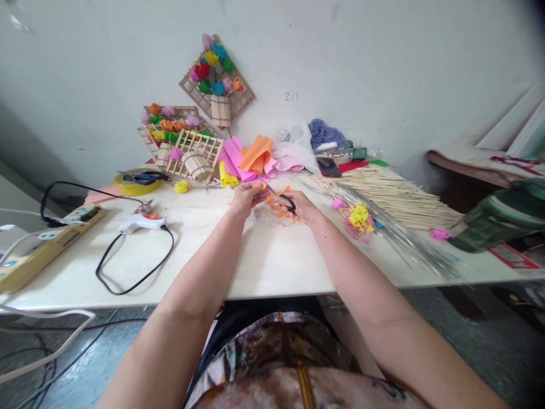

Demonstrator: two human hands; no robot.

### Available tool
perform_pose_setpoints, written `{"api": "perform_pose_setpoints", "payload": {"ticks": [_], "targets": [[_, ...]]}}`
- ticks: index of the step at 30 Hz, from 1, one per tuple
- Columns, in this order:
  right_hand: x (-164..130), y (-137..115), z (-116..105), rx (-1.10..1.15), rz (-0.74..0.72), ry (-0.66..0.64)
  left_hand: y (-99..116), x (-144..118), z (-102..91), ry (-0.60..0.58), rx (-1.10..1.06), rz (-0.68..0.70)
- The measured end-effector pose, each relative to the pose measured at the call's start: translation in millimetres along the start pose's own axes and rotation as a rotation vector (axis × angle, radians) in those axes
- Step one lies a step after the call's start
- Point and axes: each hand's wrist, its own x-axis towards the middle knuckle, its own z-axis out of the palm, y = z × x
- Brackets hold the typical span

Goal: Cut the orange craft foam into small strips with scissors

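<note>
My right hand (303, 207) grips black-handled scissors (281, 197), blades pointing left toward my left hand (247, 197). My left hand pinches a small piece of orange paper (261, 186) at the scissor blades. Orange paper scraps (281, 214) lie on the white table (272, 255) under and between both hands. Just behind the hands sits a heap of orange, pink and yellow paper sheets (249, 160).
A white glue gun (138, 222) with a black cord and a power strip (51, 241) lie left. Yellow tape roll (135, 183), wooden stick frames with paper flowers (187, 149), a bundle of sticks (394, 196), wires (404, 236), small flowers (360, 218) and a phone (328, 166) surround the hands.
</note>
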Motion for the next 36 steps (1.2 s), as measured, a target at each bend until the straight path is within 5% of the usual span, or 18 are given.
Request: {"api": "perform_pose_setpoints", "payload": {"ticks": [27, 36], "targets": [[-4.3, -8.6, -5.6, -0.056, 0.011, -0.003, -0.7, 1.4, -1.1, -0.059, -0.002, -0.003], [-3.7, -15.4, -30.2, -0.159, -0.037, 0.044, 2.1, -4.6, 1.9, -0.073, -0.041, -0.035]]}}
